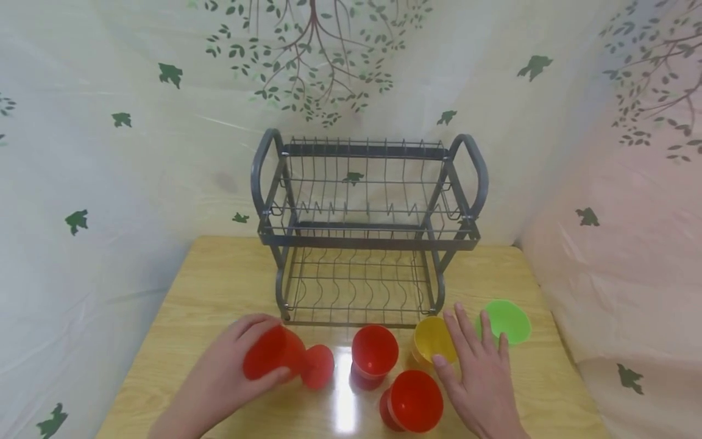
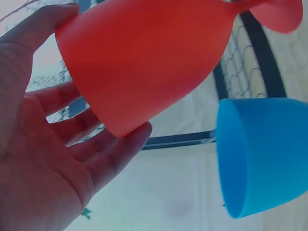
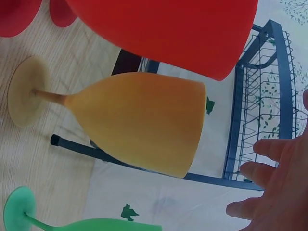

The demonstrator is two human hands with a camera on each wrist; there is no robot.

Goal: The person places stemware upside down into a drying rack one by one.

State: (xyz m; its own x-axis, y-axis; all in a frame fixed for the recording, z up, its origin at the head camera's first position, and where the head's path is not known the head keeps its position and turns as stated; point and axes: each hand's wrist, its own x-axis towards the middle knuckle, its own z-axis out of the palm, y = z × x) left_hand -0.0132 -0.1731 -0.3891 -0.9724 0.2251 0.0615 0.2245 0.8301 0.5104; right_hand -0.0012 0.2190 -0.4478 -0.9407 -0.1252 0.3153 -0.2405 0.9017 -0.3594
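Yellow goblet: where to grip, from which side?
Probably round the outside of the bowl, coming from its right: the yellow goblet stands upright, its wide bowl tapering to a thin stem, and red goblets crowd its left and near sides.

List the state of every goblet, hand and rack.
Left hand: gripping leftmost red goblet
Leftmost red goblet: tilted
Right hand: fingers spread, holding nothing
Middle red goblet: upright
Front red goblet: upright
Yellow goblet: upright
Green goblet: upright
Blue goblet: upright, foot unseen
Dish rack: standing
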